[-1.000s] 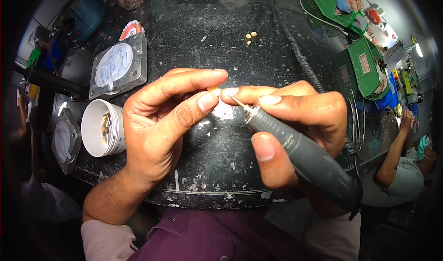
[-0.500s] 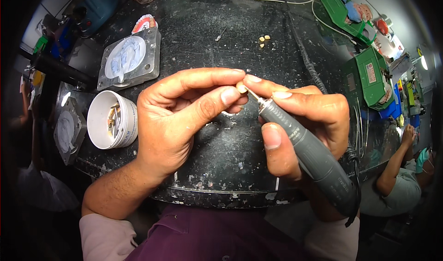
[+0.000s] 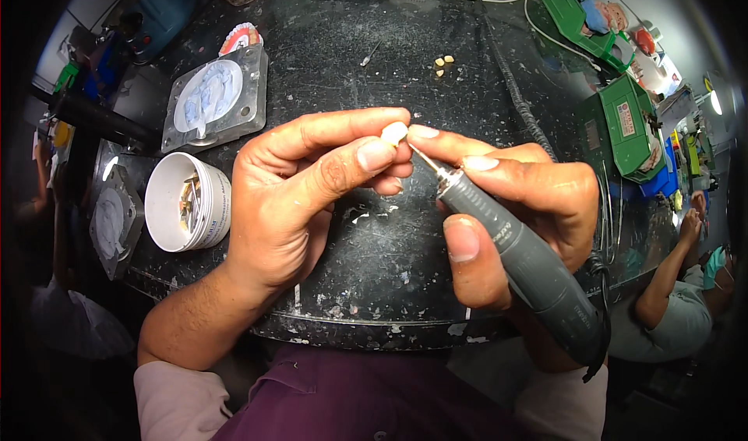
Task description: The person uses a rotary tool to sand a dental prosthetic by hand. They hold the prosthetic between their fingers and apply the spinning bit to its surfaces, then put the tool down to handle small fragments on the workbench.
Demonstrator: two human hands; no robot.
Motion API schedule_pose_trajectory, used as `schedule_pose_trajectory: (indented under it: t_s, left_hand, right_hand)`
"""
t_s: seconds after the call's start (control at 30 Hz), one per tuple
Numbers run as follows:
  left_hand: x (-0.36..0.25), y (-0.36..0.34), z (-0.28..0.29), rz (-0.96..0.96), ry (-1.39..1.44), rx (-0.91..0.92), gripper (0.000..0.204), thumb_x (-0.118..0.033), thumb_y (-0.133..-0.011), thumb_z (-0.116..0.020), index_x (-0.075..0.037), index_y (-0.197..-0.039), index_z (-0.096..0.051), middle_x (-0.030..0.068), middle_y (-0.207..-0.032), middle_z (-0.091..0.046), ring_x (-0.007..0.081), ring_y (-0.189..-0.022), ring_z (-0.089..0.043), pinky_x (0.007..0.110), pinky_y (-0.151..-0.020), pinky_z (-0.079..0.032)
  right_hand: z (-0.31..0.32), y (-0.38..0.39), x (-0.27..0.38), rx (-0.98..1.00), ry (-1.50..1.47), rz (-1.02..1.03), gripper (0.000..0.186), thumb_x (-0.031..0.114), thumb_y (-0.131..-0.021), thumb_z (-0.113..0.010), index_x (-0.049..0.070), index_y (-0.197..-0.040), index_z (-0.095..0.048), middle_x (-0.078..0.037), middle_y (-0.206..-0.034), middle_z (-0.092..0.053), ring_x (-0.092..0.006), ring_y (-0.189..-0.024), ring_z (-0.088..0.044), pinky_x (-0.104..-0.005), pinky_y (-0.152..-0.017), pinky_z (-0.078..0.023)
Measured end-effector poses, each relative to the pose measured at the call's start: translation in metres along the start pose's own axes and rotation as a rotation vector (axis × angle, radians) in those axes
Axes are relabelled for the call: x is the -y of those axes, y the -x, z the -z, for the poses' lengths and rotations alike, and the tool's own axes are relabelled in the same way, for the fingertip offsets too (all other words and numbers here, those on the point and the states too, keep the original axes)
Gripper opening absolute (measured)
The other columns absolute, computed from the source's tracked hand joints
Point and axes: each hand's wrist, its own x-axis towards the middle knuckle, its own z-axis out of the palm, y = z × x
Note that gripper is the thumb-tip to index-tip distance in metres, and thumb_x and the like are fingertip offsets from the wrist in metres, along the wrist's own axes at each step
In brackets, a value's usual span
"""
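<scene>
A dark, scuffed round table [image 3: 343, 44] is filling the view; a lamp [image 3: 715, 104] is glaring at the right edge.

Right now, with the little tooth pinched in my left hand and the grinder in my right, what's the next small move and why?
Probably ease the bur tip up onto the small tooth piece. The left hand pinches it at its fingertips, and the right hand holds the grey handpiece with its tip just below the piece; contact is unclear.
</scene>
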Motion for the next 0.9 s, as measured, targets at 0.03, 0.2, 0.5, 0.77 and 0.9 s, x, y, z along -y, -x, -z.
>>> schedule_pose_trajectory:
  t_s: [0.03,0.2,0.5,0.77,0.9]
  left_hand:
    - [-0.001,0.000,0.000,0.062,0.138,0.002,0.026,-0.004,-0.094,-0.062,0.006,-0.118,-0.063,0.0179,-0.103,-0.071,0.0192,-0.092,-0.070,0.027,-0.081,-0.057]
    - [0.005,0.001,0.004,0.191,0.513,0.070,0.029,-0.006,-0.096,-0.058,0.006,-0.122,-0.061,0.0186,-0.103,-0.070,0.0217,-0.093,-0.070,0.028,-0.081,-0.058]
    - [0.006,0.009,-0.004,0.279,0.567,-0.027,0.031,-0.005,-0.097,-0.055,0.006,-0.126,-0.057,0.0184,-0.107,-0.069,0.0223,-0.096,-0.069,0.028,-0.082,-0.058]
    - [0.008,0.011,-0.004,0.259,0.556,-0.042,0.030,-0.004,-0.097,-0.055,0.005,-0.125,-0.059,0.0184,-0.107,-0.068,0.0225,-0.097,-0.068,0.029,-0.083,-0.058]
    - [0.009,0.011,-0.005,0.264,0.588,-0.036,0.030,-0.005,-0.097,-0.055,0.004,-0.125,-0.060,0.0181,-0.106,-0.068,0.0224,-0.096,-0.068,0.029,-0.084,-0.058]
  right_hand:
    - [0.000,0.000,0.000,-0.015,-0.014,0.029,0.033,0.004,-0.088,-0.065,-0.001,-0.113,-0.045,-0.026,-0.103,-0.064,-0.0300,-0.100,-0.068,-0.0385,-0.090,-0.055]
    - [0.001,-0.001,0.004,0.033,-0.014,0.056,0.030,0.003,-0.086,-0.065,-0.003,-0.109,-0.047,-0.025,-0.098,-0.063,-0.0385,-0.107,-0.065,-0.0465,-0.097,-0.052]
    - [-0.001,0.001,-0.005,0.039,-0.011,0.114,0.030,-0.003,-0.084,-0.064,-0.006,-0.110,-0.048,-0.030,-0.104,-0.063,-0.0339,-0.103,-0.067,-0.0422,-0.094,-0.055]
    - [-0.002,0.001,-0.002,0.050,-0.019,0.083,0.030,-0.005,-0.084,-0.064,-0.007,-0.109,-0.047,-0.032,-0.105,-0.062,-0.0330,-0.102,-0.068,-0.0387,-0.089,-0.058]
    - [-0.002,0.001,-0.005,0.037,-0.056,0.094,0.031,-0.006,-0.083,-0.064,-0.008,-0.109,-0.047,-0.033,-0.105,-0.062,-0.0328,-0.100,-0.068,-0.0374,-0.085,-0.059]
